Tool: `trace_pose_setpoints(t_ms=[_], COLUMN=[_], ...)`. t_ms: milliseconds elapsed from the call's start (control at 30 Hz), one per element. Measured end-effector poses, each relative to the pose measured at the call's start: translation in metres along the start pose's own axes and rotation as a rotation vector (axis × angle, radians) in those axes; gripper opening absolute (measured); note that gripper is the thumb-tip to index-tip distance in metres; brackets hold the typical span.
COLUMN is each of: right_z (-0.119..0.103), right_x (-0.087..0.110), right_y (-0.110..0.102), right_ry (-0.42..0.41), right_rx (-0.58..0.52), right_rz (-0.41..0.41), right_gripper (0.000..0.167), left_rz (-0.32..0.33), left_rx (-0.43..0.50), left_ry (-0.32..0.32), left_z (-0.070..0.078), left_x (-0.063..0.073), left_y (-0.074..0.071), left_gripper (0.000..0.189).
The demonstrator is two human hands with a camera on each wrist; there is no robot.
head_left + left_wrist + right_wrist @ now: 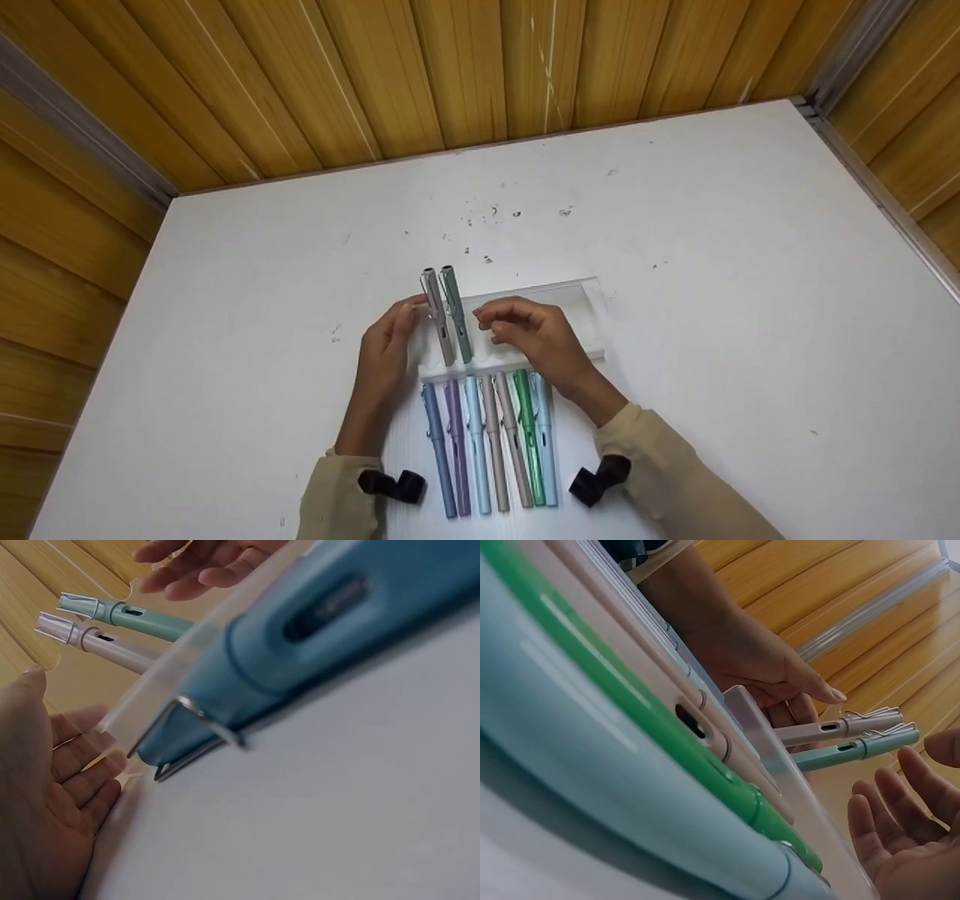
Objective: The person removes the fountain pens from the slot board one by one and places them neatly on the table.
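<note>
My left hand [384, 349] grips the left end of a translucent plastic tray [600, 319], thumb by the rim and fingers seen through its wall. Two capped pens lean in the tray's left end, clips upward: a pinkish-grey pen [437, 315] beside the left fingers and a grey-green pen [456, 315] to its right. Over the tray's middle hovers my right hand [544, 337], fingers loosely bent and apart from the pens, holding nothing. In the right wrist view, a gap separates the right fingers [889, 821] from the grey-green pen [840, 755].
Nearer me, several capped pens lie side by side, from a dark blue pen [441, 450] through a purple pen [457, 450] to a green pen [530, 442] and a light blue pen [546, 450]. The white table [720, 262] meets wood-look panels [465, 67] behind.
</note>
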State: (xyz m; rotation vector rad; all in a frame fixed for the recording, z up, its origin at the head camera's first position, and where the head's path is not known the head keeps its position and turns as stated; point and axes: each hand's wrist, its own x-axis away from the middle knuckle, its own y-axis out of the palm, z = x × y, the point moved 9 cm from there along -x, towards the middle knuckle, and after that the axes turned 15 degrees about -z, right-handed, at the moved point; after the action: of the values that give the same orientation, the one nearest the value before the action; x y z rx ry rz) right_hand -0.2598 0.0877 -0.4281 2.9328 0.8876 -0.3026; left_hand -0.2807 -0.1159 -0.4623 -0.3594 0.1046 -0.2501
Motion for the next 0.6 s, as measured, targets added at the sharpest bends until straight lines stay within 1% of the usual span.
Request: trace_pose_setpoints(t_ms=[133, 300, 400, 500, 600], right_z=[0.000, -0.001, 0.000, 0.001, -0.001], right_x=[0.000, 0.000, 0.002, 0.003, 0.003], right_y=[0.006, 0.018, 0.024, 0.027, 0.028], right_ry=[0.042, 0.071, 0.080, 0.086, 0.088], right_rx=[0.082, 0.240, 0.341, 0.414, 0.439], right_rz=[-0.083, -0.205, -0.262, -0.289, -0.294], right_gripper=[0.026, 0.031, 0.034, 0.036, 0.036], left_rz=[-0.001, -0.006, -0.011, -0.014, -0.014], left_rx=[0.003, -0.021, -0.034, -0.032, -0.022], left_ry=[0.001, 0.009, 0.022, 0.031, 0.031], left_z=[0.001, 0.003, 0.004, 0.004, 0.004], left_x=[-0.001, -0.001, -0.001, -0.002, -0.001], left_y=[0.001, 0.000, 0.000, 0.000, 0.000], left_gripper=[0.040, 0.039, 0.039, 0.039, 0.039])
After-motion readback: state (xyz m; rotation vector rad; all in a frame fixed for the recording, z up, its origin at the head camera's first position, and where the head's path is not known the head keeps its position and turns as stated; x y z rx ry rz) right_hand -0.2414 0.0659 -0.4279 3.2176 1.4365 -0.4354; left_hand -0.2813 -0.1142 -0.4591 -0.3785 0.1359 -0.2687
